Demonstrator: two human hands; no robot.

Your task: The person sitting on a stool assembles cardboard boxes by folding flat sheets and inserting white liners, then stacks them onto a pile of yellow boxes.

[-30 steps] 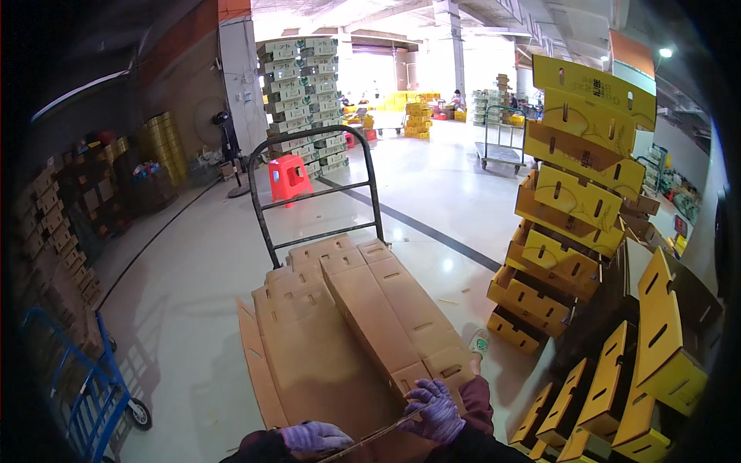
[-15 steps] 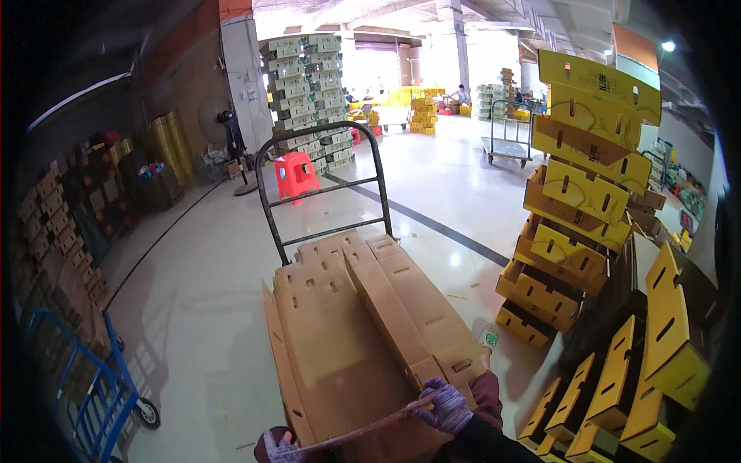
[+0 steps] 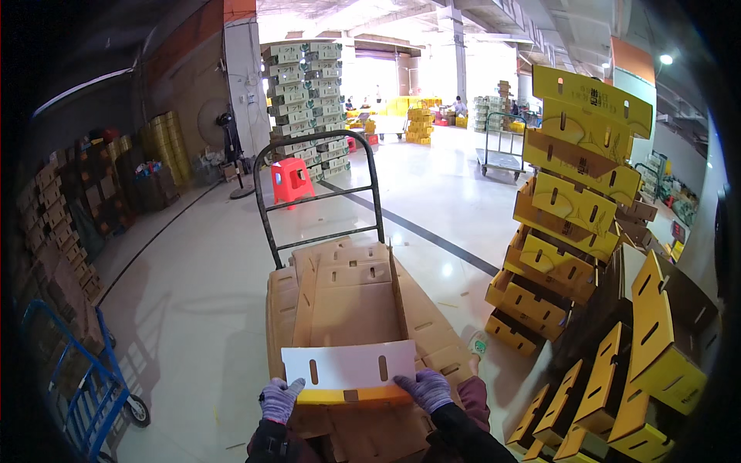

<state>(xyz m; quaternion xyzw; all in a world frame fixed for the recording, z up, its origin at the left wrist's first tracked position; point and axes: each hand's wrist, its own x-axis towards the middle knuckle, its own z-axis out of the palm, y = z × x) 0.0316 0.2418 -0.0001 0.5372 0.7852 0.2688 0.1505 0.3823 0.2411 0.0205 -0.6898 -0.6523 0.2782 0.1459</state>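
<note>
- The white-faced cardboard flap with two upright oblong slots (image 3: pixel 347 366) stood at the near end of an open brown cardboard carton (image 3: pixel 351 309), between the two hands.
- A yellow strip ran along the flap's lower edge; its long axis lay crosswise, left to right before the wearer.
- The left hand in a purple-grey knitted glove (image 3: pixel 280 401) was at the flap's left end, low at the corner, fingers bent and appearing to pinch the edge; the grip behind could not be seen.
- The right hand in a matching knitted glove (image 3: pixel 427 389) was at the opposite end, thumb side against the lower right corner, fingers curled; whether they closed behind the board could not be told.
- Neither hand was clearly nearer: the flap extended rightward from the left fingers, leftward from the right, each slot inboard of its hand.
- The carton rested on flat brown cardboard sheets (image 3: pixel 444 339), its length running away toward a black tubular metal trolley handle (image 3: pixel 377 202).
- Stacked yellow cardboard cartons (image 3: pixel 575 201) stood to the right, well apart.
</note>
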